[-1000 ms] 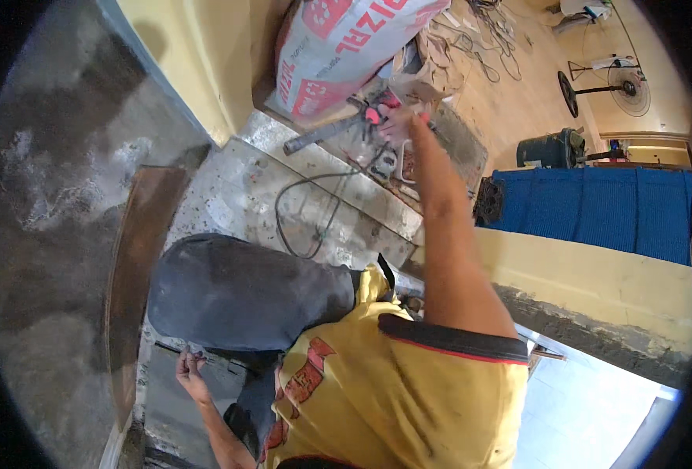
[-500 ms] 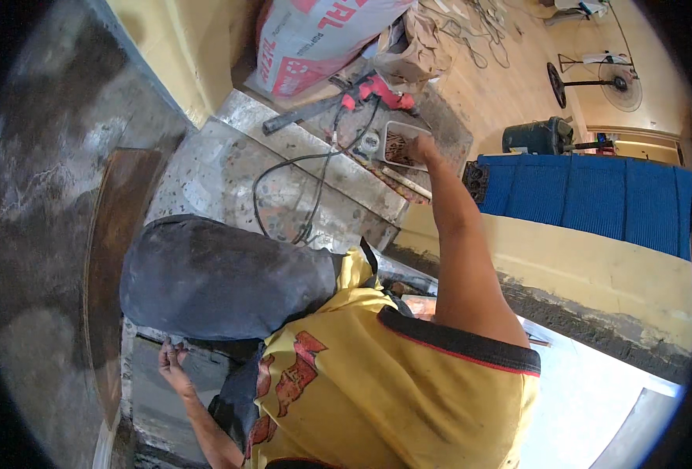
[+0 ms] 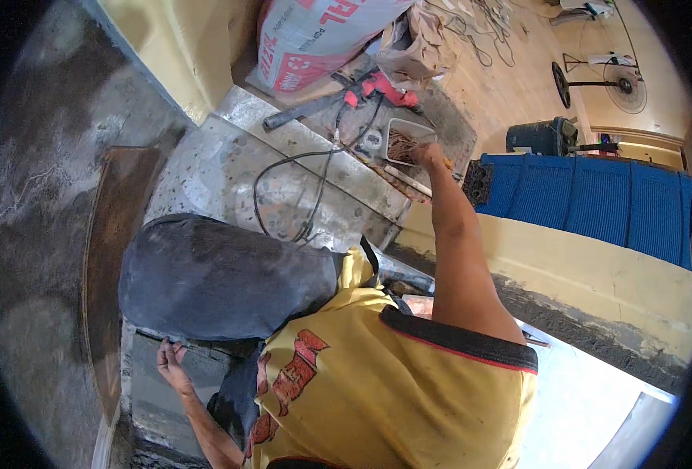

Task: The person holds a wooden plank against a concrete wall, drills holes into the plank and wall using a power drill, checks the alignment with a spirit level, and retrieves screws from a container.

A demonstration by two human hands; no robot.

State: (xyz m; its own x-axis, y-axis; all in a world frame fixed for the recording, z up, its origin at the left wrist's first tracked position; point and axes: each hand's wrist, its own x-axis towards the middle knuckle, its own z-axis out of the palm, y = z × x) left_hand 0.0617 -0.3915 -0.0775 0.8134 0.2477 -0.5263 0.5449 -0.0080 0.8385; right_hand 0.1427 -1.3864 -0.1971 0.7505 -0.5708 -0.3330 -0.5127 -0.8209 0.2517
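The right hand point(image 3: 426, 154) is reaching into the white tub of nails point(image 3: 405, 142), fingers' spread unclear; the left hand point(image 3: 172, 361), well away from the tub, is pinching a thin dark piece point(image 3: 161, 337)

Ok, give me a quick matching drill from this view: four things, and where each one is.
Things:
1. right hand
2. left hand
3. fan
4. sack

Places:
A. standing on the floor, upper right
B. leaning at the top, behind the red tool
C. in the tub of nails
D. low on the left, on the edge of a grey slab

Pairs: 1-C, 2-D, 3-A, 4-B
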